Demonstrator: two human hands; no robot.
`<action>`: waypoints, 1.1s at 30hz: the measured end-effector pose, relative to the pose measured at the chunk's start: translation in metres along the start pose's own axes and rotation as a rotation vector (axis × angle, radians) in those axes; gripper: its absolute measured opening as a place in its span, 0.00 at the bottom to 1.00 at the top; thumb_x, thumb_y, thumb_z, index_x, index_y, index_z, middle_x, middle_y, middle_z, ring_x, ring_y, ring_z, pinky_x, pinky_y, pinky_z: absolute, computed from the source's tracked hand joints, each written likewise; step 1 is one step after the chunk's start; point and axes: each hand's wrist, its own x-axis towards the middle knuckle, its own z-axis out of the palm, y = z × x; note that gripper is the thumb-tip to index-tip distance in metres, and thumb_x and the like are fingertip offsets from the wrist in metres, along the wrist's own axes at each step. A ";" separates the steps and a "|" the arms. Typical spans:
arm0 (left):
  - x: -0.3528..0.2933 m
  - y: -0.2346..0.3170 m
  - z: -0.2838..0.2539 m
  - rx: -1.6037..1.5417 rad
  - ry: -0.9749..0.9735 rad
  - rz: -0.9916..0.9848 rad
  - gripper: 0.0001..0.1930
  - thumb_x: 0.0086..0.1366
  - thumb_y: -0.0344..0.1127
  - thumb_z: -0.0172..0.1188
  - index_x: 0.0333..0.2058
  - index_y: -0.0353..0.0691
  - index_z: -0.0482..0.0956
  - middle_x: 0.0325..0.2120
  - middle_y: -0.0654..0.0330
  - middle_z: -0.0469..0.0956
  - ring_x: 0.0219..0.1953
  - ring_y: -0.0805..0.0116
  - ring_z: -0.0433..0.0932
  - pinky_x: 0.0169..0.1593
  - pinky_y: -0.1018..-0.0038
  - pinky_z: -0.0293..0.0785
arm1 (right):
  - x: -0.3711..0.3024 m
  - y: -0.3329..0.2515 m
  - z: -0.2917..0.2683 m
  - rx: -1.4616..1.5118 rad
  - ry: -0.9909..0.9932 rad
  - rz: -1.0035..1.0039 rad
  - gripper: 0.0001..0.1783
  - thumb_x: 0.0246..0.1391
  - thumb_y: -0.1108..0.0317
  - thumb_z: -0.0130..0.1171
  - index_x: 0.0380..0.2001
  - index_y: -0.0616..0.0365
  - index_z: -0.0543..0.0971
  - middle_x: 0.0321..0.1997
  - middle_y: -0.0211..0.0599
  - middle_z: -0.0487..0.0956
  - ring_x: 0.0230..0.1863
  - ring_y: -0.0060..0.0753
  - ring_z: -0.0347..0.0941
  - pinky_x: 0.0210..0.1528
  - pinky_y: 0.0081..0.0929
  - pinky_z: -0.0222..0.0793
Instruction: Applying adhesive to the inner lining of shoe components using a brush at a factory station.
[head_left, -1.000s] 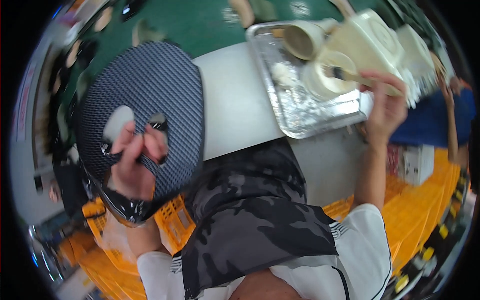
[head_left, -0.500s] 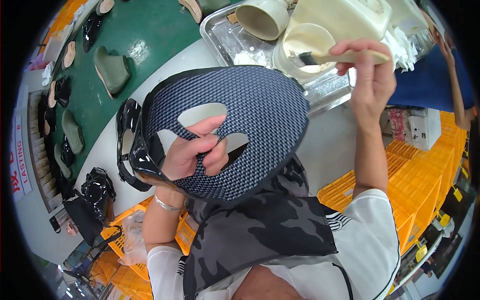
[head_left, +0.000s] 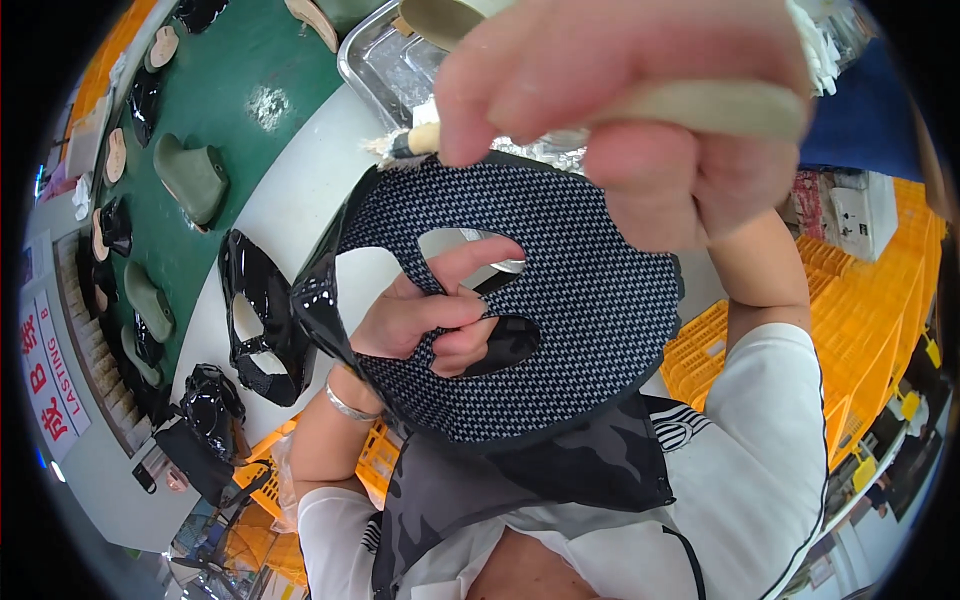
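The left hand has its grip clenched on a flat shoe panel, with fingers poked up through the 2 cut-out openings near its middle, so the piece is pinned from behind and held up in the air between the chest and the desk. The right hand is very close to the camera, its grip closed around the pale handle of a brush whose bristle end points left, just past the panel's upper edge. As a judgement, the weak point is that 1-handed hold: the panel is limp and broad, so pressure from the brush could fold or swing it, and a wet brush tip could smear the fingers showing through the holes or drip onto the dark apron below. The hand so near the lens also hides much of the top edge, so a stroke there could stray unseen. The panel itself is dark, with a fine white woven check pattern, a rounded outline, and a glossy black strip along its left border. Beyond it, a metal tray sits at the far side of the desk, another glossy black cut piece lies flat on the white surface to the left, grey-green shoe forms rest on a green belt, and orange crates stand to the right.
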 end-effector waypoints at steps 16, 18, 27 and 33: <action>-0.004 -0.008 0.003 0.280 0.079 0.096 0.26 0.59 0.22 0.40 0.58 0.38 0.54 0.10 0.66 0.58 0.11 0.78 0.56 0.16 0.81 0.54 | 0.003 0.002 0.010 0.063 0.099 -0.017 0.06 0.52 0.68 0.53 0.31 0.58 0.71 0.23 0.34 0.73 0.22 0.30 0.71 0.25 0.20 0.65; -0.011 -0.012 0.002 0.237 0.190 0.176 0.26 0.58 0.21 0.40 0.57 0.38 0.55 0.10 0.66 0.59 0.12 0.78 0.57 0.17 0.81 0.55 | 0.003 -0.005 0.007 0.092 0.104 0.072 0.06 0.53 0.68 0.52 0.31 0.59 0.71 0.23 0.34 0.73 0.23 0.29 0.71 0.26 0.20 0.65; -0.013 -0.023 0.004 0.473 0.295 0.323 0.26 0.61 0.28 0.42 0.59 0.43 0.53 0.10 0.62 0.61 0.12 0.74 0.59 0.17 0.80 0.55 | 0.003 -0.048 -0.025 0.179 0.025 0.869 0.09 0.57 0.68 0.46 0.34 0.65 0.67 0.25 0.36 0.75 0.25 0.21 0.70 0.28 0.16 0.66; -0.012 -0.034 -0.006 0.437 0.247 0.471 0.26 0.62 0.35 0.45 0.58 0.44 0.50 0.25 0.49 0.75 0.22 0.71 0.73 0.21 0.83 0.63 | -0.056 -0.048 -0.019 0.149 0.250 0.740 0.08 0.60 0.69 0.40 0.36 0.61 0.68 0.26 0.31 0.77 0.21 0.12 0.65 0.24 0.08 0.63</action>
